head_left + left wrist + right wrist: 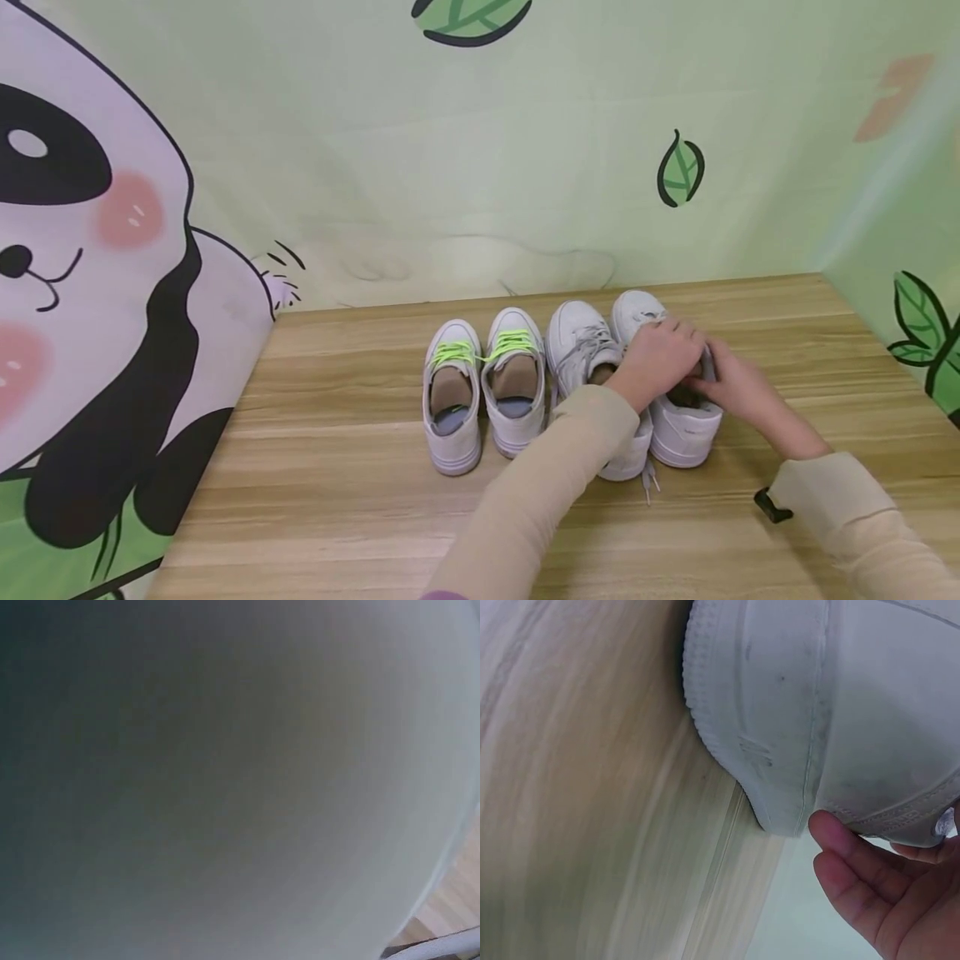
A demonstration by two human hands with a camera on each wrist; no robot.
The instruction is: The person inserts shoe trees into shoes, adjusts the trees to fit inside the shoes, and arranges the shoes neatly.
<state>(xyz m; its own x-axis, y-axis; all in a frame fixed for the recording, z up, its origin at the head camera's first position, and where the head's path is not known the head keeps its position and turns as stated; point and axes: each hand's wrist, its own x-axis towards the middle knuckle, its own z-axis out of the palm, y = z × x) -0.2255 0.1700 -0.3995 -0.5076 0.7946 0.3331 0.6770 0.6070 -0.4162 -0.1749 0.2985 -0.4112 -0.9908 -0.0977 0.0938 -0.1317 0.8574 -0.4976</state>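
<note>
The rightmost white sneaker [686,433] stands with its heel toward me and both hands on its upper. My left hand [663,354] bends its fingers over the tongue and lace area; its fingertips are hidden. At the right collar my right hand [738,379] grips the edge, thumb at the opening. Its fingers [847,862] show against the outer side of the sneaker [780,712] in the right wrist view. Close on the left is its white mate [581,333] with grey laces, partly covered by my left forearm. A pale blurred surface [300,765] fills most of the left wrist view.
Two white sneakers with neon laces, one at far left [453,450] and one beside it [513,429], stand in the same row. A loose lace end [650,483] hangs behind the heels. The wood-grain surface [337,433] meets a printed green backdrop [337,167] at the back.
</note>
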